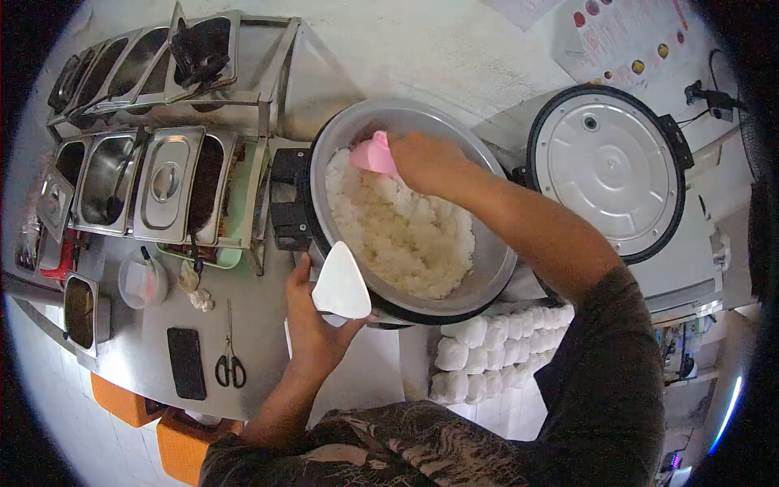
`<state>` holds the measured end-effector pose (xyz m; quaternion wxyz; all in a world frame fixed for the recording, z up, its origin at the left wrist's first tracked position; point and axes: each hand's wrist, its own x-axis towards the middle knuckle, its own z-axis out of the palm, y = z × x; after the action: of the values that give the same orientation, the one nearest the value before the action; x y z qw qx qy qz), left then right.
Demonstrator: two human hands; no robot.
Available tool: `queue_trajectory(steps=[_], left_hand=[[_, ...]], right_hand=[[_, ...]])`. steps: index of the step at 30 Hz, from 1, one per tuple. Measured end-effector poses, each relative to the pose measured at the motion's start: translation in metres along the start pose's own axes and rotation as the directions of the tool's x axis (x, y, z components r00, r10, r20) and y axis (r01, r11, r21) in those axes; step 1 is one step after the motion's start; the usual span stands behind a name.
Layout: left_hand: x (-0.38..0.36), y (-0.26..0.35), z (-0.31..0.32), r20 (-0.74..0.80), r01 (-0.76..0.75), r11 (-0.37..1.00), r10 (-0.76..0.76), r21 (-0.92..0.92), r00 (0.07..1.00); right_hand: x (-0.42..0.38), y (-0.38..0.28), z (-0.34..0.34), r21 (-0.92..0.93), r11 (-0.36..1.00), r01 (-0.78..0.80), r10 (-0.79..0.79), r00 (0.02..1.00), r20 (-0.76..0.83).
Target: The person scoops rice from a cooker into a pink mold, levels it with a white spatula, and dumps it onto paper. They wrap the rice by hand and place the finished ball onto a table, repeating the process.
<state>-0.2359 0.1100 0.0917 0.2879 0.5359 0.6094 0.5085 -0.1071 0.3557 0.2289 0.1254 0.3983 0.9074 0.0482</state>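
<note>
So picture a clock laid over the view, 12 at the top. The right hand (426,162) is reaching into the big round silver metal pot (492,253), fingers curled in tight around the pink plastic scoop (372,156). The scoop pokes out on the 9 o'clock side of those fingers, its length running roughly 9 to 3 as far as I can tell, since the grip hides the handle end. It's over at the pot's 11 o'clock, right at the upper edge of the fluffy white rice (426,243). The left hand (315,333) is just outside the rim, around 7 to 8 on the pot, with a smooth white rounded-triangle piece (342,284) held in it. One digit goes up the left side and another wraps the lower right corner, so they're spread around it rather than pressed together; whatever's underneath I can't see. Narrow tip points to 12, wide end to 6, so its long axis is pretty much crosswise to the scoop. From the scoop, that white piece lies between 6 and 7 o'clock, with the pot's near-left rim in between. Right hand's way closer to the rice, left hand has the white piece, and the two hands are well apart.
</note>
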Motion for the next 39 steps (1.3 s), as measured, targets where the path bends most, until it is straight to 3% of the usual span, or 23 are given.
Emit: queue_trajectory(steps=[3,6,9,11,12,15,18,21,24,25,28,33,34,36,39], left_hand=[[0.001,-0.001,0.004,-0.013,-0.054,0.998,0.053,-0.042,0.999],[0.003,-0.002,0.002,-0.020,-0.096,0.995,0.096,0.018,0.995],[0.001,-0.006,0.003,-0.041,-0.125,0.985,0.130,0.116,0.991],[0.001,-0.009,0.004,-0.011,-0.094,0.995,0.094,0.047,0.995],[0.002,-0.010,0.003,0.003,-0.078,0.997,0.078,0.016,0.997],[0.004,0.000,-0.004,0.019,-0.070,0.993,0.069,0.097,0.997],[0.004,-0.001,-0.004,-0.055,-0.176,0.970,0.188,0.166,0.981],[-0.001,0.017,-0.029,0.015,-0.062,0.991,0.061,0.114,0.998],[-0.004,0.047,-0.054,0.030,0.053,0.993,-0.056,0.104,0.998],[0.000,0.067,-0.058,0.040,0.003,0.998,-0.005,0.055,0.999],[0.016,0.091,-0.056,0.103,-0.306,0.923,0.289,0.233,0.952],[0.024,0.145,-0.033,0.405,-0.319,0.826,0.122,0.464,0.906],[0.023,0.154,-0.028,0.457,-0.322,0.798,0.067,0.509,0.887],[0.021,0.154,-0.011,0.536,-0.433,0.753,0.127,0.496,0.835],[0.024,0.155,0.007,0.608,-0.541,0.718,0.206,0.439,0.767]], right_hand=[[-0.017,-0.019,-0.021,0.204,0.961,0.188,-0.216,0.969,0.124],[-0.029,-0.010,0.020,0.195,0.976,0.099,-0.144,0.961,0.235],[-0.066,-0.021,0.011,0.244,0.970,-0.019,-0.056,0.953,0.297],[-0.081,0.005,0.025,0.410,0.909,-0.069,-0.098,0.923,0.371],[-0.088,0.018,0.030,0.489,0.867,-0.094,-0.127,0.908,0.400],[-0.100,0.034,-0.001,0.607,0.679,-0.413,-0.009,0.822,0.569],[-0.109,0.040,-0.019,0.754,0.480,-0.448,0.139,0.888,0.439],[-0.128,0.040,-0.030,0.834,0.321,-0.448,0.247,0.890,0.383],[-0.153,0.038,-0.024,0.875,0.095,-0.474,0.264,0.860,0.437],[-0.161,0.035,-0.021,0.876,0.024,-0.482,0.290,0.842,0.455],[-0.192,0.028,-0.020,0.874,-0.121,-0.470,0.299,0.823,0.483],[-0.242,0.015,-0.003,0.863,-0.248,-0.440,0.223,0.841,0.493],[-0.251,0.010,0.001,0.887,-0.181,-0.426,0.237,0.856,0.460],[-0.266,0.002,0.015,0.920,-0.045,-0.389,0.258,0.885,0.387],[-0.280,-0.003,0.022,0.942,0.046,-0.334,0.293,0.906,0.307]])
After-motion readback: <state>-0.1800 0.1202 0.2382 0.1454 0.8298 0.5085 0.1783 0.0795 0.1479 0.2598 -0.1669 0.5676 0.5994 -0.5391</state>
